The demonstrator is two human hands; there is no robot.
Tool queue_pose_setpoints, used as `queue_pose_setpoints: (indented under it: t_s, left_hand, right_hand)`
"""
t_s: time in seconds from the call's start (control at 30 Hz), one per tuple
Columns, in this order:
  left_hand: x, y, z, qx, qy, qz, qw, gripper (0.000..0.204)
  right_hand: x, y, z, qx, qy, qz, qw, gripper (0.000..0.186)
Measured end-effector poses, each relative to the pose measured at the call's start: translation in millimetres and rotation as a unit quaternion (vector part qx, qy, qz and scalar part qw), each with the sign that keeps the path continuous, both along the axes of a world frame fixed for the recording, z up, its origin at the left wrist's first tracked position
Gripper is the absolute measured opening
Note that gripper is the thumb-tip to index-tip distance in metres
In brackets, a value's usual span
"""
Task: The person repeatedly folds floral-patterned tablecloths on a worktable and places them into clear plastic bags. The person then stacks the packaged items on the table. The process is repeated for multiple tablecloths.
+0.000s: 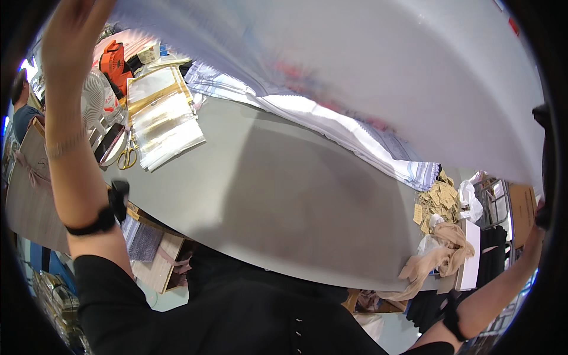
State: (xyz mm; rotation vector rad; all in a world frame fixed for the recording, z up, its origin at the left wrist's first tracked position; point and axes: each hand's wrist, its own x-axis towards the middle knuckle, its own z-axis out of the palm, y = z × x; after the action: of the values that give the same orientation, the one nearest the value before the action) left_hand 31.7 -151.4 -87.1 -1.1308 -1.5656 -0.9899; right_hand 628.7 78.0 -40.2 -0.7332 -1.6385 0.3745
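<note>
A large pale lilac-white cloth [367, 65] is lifted and spread above the grey table [266, 195], blurred and filling the upper view. My left hand [71, 32] is raised high at the top left, fingers at the cloth's left edge and gripping it. My right hand [537, 228] reaches up at the far right rim beside the cloth's right edge; its fingers are lost in the dark rim. Each wrist wears a black band. Folded striped fabric [361, 139] lies on the table under the raised cloth.
A stack of clear plastic bags [160, 118], yellow-handled scissors [126, 157], a white fan [92, 97] and an orange tool [112, 59] are at the table's left. Tan paper tags [436, 198] and beige hosiery [441, 251] sit at its right end. Another person [21, 109] is far left.
</note>
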Motion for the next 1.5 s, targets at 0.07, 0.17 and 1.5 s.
queue_pose_setpoints:
  t_s: [0.07, 0.17, 1.5]
  left_hand:
    - [12, -28, -49, 0.074, -0.068, -0.106, 0.989, 0.018]
    - [40, -78, -118, 0.008, -0.112, -0.259, 0.959, 0.035]
    - [94, -69, -335, -0.517, -0.138, -0.202, 0.820, 0.040]
  right_hand:
    - [24, -29, -45, 0.090, -0.165, -0.096, 0.977, 0.043]
    - [57, -85, -101, 0.002, -0.226, -0.142, 0.964, 0.040]
    - [-23, -116, -367, -0.023, -0.577, -0.005, 0.817, 0.052]
